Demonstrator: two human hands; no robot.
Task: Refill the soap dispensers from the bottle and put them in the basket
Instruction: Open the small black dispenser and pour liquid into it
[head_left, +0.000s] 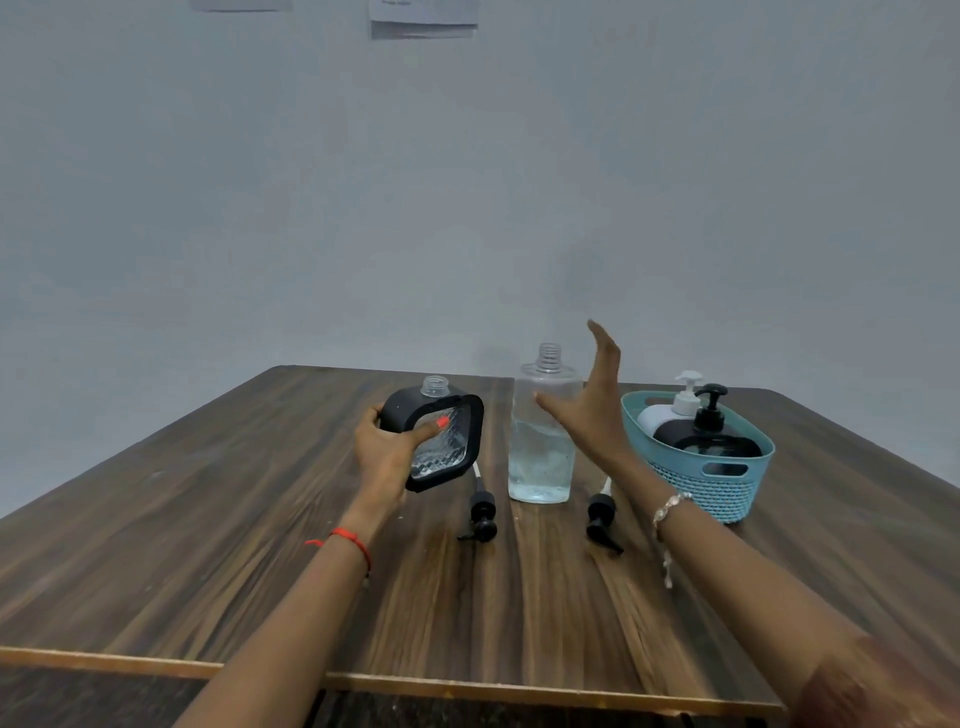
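Note:
My left hand (387, 449) grips a black-framed clear soap dispenser (441, 441), tilted and lifted off the table, its threaded neck uncapped. A tall clear refill bottle (543, 457) stands upright at mid-table, uncapped and roughly half full of clear liquid. My right hand (592, 410) is spread open just right of the bottle's upper part, fingers straight, holding nothing. Two black pump heads lie on the table: one pump head (480, 514) in front of the dispenser, the other pump head (602, 519) under my right forearm. A teal basket (727, 483) at the right holds a white dispenser (670, 410) and a black dispenser (711, 436).
The dark wooden table (260, 545) has its front edge close to me and its back edge against a plain grey wall. Papers (423, 21) hang high on the wall. The basket sits near the table's right edge.

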